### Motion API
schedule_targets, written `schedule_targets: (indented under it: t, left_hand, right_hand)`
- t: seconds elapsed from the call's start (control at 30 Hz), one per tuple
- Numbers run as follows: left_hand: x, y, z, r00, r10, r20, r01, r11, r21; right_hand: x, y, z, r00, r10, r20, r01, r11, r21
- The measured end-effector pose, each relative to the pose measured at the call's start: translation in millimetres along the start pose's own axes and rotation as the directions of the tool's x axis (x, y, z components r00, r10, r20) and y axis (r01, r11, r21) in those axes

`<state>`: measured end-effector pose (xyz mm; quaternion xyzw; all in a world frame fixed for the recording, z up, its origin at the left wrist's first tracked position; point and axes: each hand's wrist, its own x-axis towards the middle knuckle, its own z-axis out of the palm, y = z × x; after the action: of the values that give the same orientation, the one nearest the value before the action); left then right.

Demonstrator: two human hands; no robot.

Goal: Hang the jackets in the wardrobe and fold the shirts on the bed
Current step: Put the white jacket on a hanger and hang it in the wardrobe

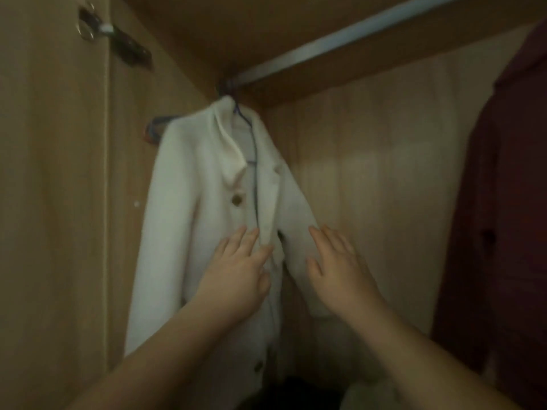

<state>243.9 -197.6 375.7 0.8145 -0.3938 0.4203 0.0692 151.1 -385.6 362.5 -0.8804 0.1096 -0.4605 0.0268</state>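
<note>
Jackets are the matter at the wardrobe, and one of them, a white button-front jacket with a turned-down collar (213, 232), already hangs on a thin blue wire hanger (251, 143). Both hands are spread flat with straight fingers and grip nothing. The left hand (239, 273) lies against the jacket's front near the placket edge, fingertips just at the opening. The right hand (337, 267) is raised beside the jacket's right sleeve, close to the cloth or lightly on it; contact cannot be told for certain. The look of it is a smoothing or straightening touch rather than a carry.

The hanger's hook sits at the far left end of the pale metal wardrobe rail (340, 39), hard against the light wooden side panel (59, 202), so the jacket hangs in the left corner of the wardrobe. A second blue hanger end (154, 128) pokes out behind its shoulder. Well apart at the right edge hangs a dark maroon garment (509, 202), too dim to identify further.

As a judgement, the hanging of this jacket is essentially done bar tidying. Whether other jackets remain cannot be told, and the bed and shirts are out of view, so the folding appears still to come.
</note>
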Motion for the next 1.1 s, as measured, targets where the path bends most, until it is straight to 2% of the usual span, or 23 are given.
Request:
schedule_targets:
  t: [0.07,0.17,0.3,0.4,0.53,0.67,0.8,0.97,1.1]
  left_hand:
    - [-32,17,11,0.995,0.013,0.096,-0.006,0.997,-0.074]
    - [-81,39,21,0.986,0.071,0.151,-0.041,0.981,-0.192]
    - [-166,74,20,0.968,0.152,0.2,-0.054,0.903,-0.425]
    - [-246,105,7,0.932,0.245,0.266,-0.06,0.83,-0.555]
    - [-352,143,-14,0.851,0.398,0.343,-0.103,0.767,-0.634]
    - [-437,180,-41,0.743,0.548,0.383,-0.159,0.702,-0.694]
    - [-516,216,-82,0.64,0.659,0.395,-0.165,0.62,-0.767]
    - [-595,257,-132,0.495,0.8,0.339,-0.226,0.495,-0.839]
    - [-649,305,-201,0.42,0.879,0.226,-0.296,0.368,-0.882]
  right_hand:
    - [-45,2,-10,0.998,0.038,0.041,-0.036,0.998,-0.056]
    - [-119,-2,-26,0.986,0.145,0.077,-0.134,0.981,-0.138]
    - [-229,-33,-48,0.935,0.334,0.117,-0.309,0.932,-0.192]
    - [-322,-67,-67,0.899,0.429,0.092,-0.395,0.883,-0.254]
    - [-448,-113,-107,0.785,0.603,0.143,-0.518,0.765,-0.381]
    - [-564,-160,-161,0.68,0.727,0.096,-0.613,0.635,-0.47]
    - [-660,-208,-218,0.548,0.833,0.081,-0.625,0.472,-0.622]
    - [-758,-257,-277,0.405,0.914,-0.02,-0.72,0.305,-0.623]
    - [-832,-307,-346,0.347,0.924,-0.164,-0.781,0.188,-0.595]
